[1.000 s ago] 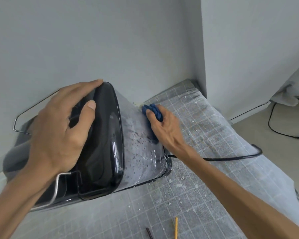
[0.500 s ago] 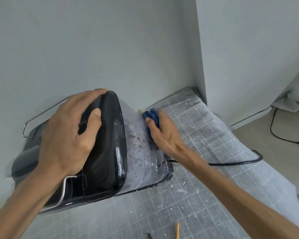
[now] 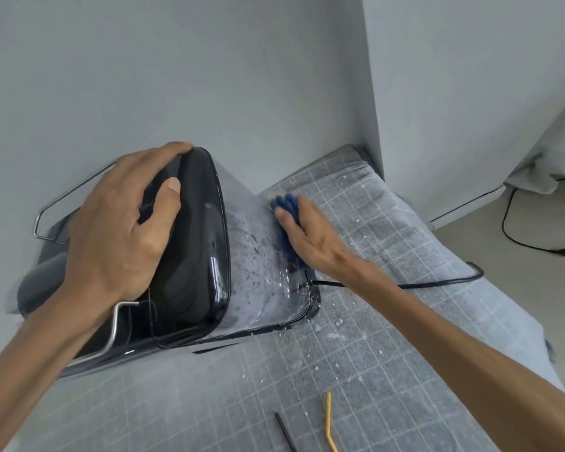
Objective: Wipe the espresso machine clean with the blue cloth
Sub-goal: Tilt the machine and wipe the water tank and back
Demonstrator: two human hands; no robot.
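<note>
My left hand (image 3: 118,236) grips the espresso machine (image 3: 190,256); my right hand (image 3: 310,236) presses the blue cloth (image 3: 284,203) at its 2 o'clock flank. Specks remain there, so probably half-finished.

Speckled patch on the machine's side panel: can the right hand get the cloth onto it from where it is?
Probably yes. The right hand presses the blue cloth on that panel, and the speckled patch beside it lies uncovered.
</note>
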